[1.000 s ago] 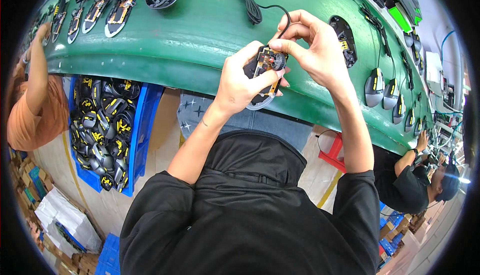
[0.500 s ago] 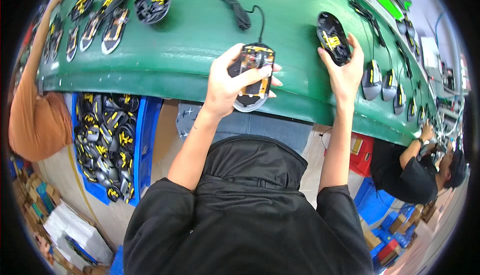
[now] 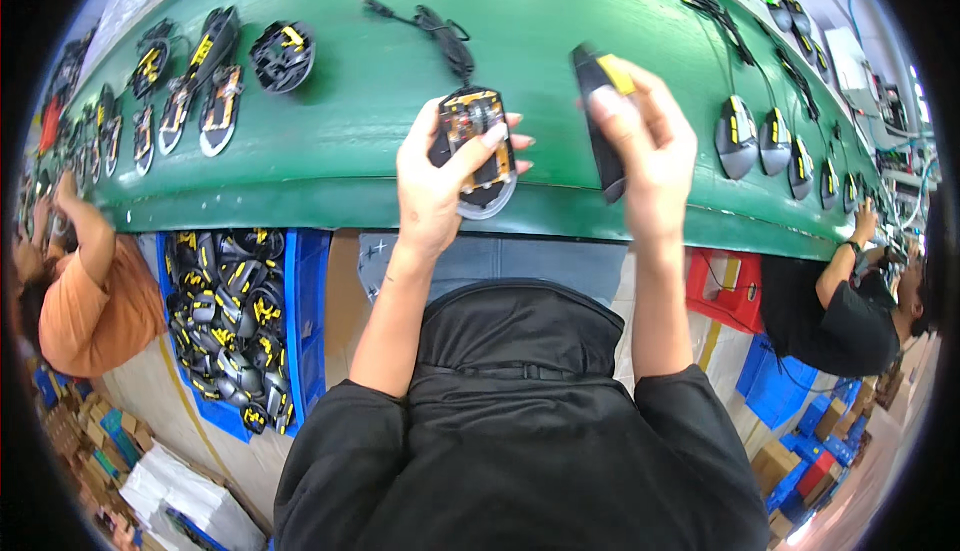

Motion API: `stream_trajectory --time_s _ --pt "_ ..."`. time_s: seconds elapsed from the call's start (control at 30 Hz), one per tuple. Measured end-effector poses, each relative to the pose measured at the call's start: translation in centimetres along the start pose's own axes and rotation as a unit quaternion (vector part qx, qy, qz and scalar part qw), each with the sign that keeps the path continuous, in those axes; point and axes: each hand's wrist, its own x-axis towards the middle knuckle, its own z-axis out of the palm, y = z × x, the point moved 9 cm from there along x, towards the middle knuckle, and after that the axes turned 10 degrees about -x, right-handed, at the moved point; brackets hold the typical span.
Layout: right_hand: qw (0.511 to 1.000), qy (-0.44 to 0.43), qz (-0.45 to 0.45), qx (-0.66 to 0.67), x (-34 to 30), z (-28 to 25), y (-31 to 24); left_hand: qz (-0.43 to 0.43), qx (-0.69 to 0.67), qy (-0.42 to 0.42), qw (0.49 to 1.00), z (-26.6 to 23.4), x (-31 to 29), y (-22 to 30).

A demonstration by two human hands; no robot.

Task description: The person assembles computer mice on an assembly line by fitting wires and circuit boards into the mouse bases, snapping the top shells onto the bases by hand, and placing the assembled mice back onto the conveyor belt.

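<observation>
My left hand (image 3: 432, 176) is wrapped round the open base of a computer mouse (image 3: 486, 176), thumb lying over its circuit board. The board faces up, and a bundled black cable (image 3: 445, 46) runs from the mouse's far end onto the table. My right hand (image 3: 655, 146) grips a black mouse top cover (image 3: 600, 136) with a yellow part showing at its upper edge. The cover is turned on its side, tilted, and held apart from the base. Its inner face is mostly hidden, and motion blurs it slightly.
On the green table (image 3: 370, 151), several open mouse bases (image 3: 220, 116) and a rounded black shell (image 3: 283, 56) lie at left. Several assembled mice (image 3: 738, 141) with cables line the right. A blue crate (image 3: 308, 321) of mouse covers stands below. Co-workers sit at both sides.
My right hand has turned the cover from inner face up onto its side and brought it left, closer to the base. The view has shifted a little.
</observation>
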Motion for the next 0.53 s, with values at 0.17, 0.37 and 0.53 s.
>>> stream_trajectory --time_s 0.17,0.37,0.53 --pt "0.932 0.073 -0.221 -0.277 -4.0 5.4 -3.6 0.028 -0.078 -0.090 0.992 0.6 -0.3 0.6" --pt "0.882 0.021 -0.266 -0.389 -5.8 8.2 -2.7 0.024 -0.134 -0.114 0.984 2.0 -1.3 0.4" --pt "0.909 -0.053 -0.272 -0.311 -5.9 8.9 -1.8 0.023 -0.036 -0.020 0.999 0.3 -0.7 0.7"
